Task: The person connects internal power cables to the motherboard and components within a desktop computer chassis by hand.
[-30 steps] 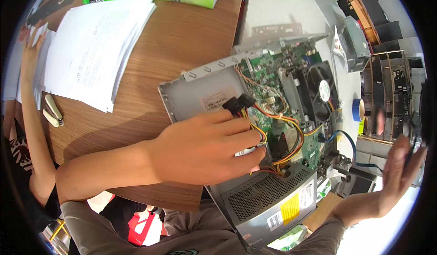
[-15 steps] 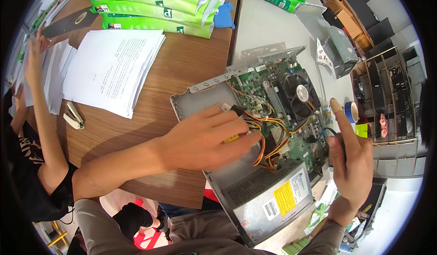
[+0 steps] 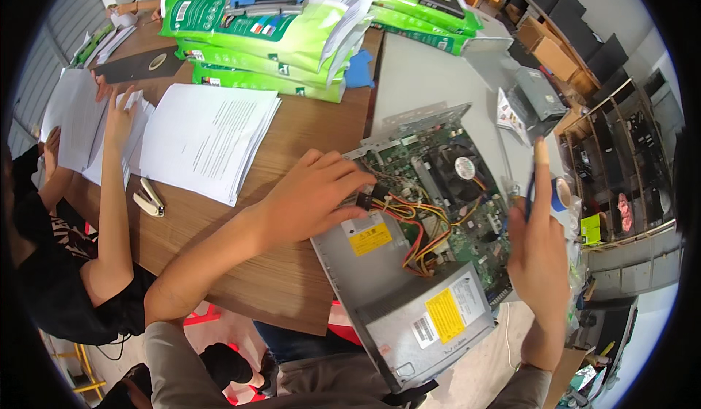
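An opened desktop computer case lies tilted across the table's corner, its green circuit board exposed. On the board sit a black cooling fan and a bundle of red, yellow and black cables. My left hand is over the case's left edge, thumb and fingers closed around a black cable connector. A silver power supply with a yellow label fills the near end. Right of the board, my right hand is closed, index finger stretched along a slim dark object, mostly hidden.
Paper stacks, a stapler and green paper packs occupy the wooden table. A co-worker's hands handle paper at the left. Beyond the case stand a metal drive unit and a tape roll.
My left hand has drawn back leftward from over the cables to the case's edge, uncovering a yellow label. My right hand has turned more upright. The view has shifted, and the co-worker's paper is raised.
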A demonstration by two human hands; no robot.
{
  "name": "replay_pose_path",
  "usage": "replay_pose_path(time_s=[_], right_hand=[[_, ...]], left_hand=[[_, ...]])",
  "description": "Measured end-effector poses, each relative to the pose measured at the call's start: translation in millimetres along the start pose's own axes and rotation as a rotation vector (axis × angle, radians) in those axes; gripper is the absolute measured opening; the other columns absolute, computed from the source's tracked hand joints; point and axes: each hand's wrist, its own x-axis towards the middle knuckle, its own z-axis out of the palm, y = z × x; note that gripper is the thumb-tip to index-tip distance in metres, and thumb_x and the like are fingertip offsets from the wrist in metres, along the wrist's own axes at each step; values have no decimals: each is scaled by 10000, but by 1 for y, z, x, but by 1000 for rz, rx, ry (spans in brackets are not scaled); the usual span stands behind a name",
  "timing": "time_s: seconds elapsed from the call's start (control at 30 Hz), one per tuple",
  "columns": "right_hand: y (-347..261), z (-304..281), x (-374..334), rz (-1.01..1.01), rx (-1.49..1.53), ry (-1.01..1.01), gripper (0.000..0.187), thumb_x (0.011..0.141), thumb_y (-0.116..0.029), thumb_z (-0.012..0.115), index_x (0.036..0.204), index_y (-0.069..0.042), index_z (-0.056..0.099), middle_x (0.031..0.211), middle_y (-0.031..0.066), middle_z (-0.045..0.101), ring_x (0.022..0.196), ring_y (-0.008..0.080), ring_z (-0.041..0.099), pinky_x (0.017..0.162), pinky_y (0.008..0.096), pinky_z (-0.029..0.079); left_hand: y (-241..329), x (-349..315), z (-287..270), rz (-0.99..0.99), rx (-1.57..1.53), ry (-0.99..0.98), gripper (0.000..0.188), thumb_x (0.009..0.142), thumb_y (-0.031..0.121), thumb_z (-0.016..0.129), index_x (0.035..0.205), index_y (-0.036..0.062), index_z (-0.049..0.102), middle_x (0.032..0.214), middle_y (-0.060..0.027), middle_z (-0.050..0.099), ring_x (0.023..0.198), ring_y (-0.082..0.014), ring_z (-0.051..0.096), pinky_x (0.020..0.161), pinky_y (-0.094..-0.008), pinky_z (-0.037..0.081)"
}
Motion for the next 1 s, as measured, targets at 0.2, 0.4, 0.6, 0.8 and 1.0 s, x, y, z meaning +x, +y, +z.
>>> replay_pose_path(time_s=[0.2,0.4,0.6,0.8,1.0], right_hand=[[-8,9,7,-27,168,203,706,1038,-168,585,1598,31,205,809,249,660,563,365,602,561,430,457],[-6,3,1,-19,345,112,467,1010,-152,619,1427,40,536,810,201,676,628,280,629,603,364,470],[-5,12,-1,-92,629,83,497,897,71,637,1383,-16,581,939,147,729,688,144,604,670,278,497],[-5,24,-7,-54,776,-52,569,861,81,676,1401,-49,551,989,121,748,633,105,555,607,272,470],[-26,16,0,-211,522,-78,522,881,-3,727,1376,-9,563,1057,221,718,699,293,650,643,352,517]], left_hand=[[3,0,10,-31,-16,-58,536,839,261,801,1319,130,600,999,23,683,1003,-182,620,941,-374,366],[14,3,7,-225,-423,-68,461,868,72,760,1300,98,600,1012,-53,638,984,-236,624,922,-372,460],[17,11,4,-172,-660,50,390,925,-23,666,1300,71,615,1087,-71,571,1054,-192,581,951,-342,489],[38,17,-2,-190,-735,75,370,963,-38,616,1317,65,636,1154,-80,543,1126,-193,557,980,-338,474],[54,23,1,-61,-684,234,336,957,-15,628,1281,72,640,1084,-90,558,1048,-220,580,919,-334,473]])
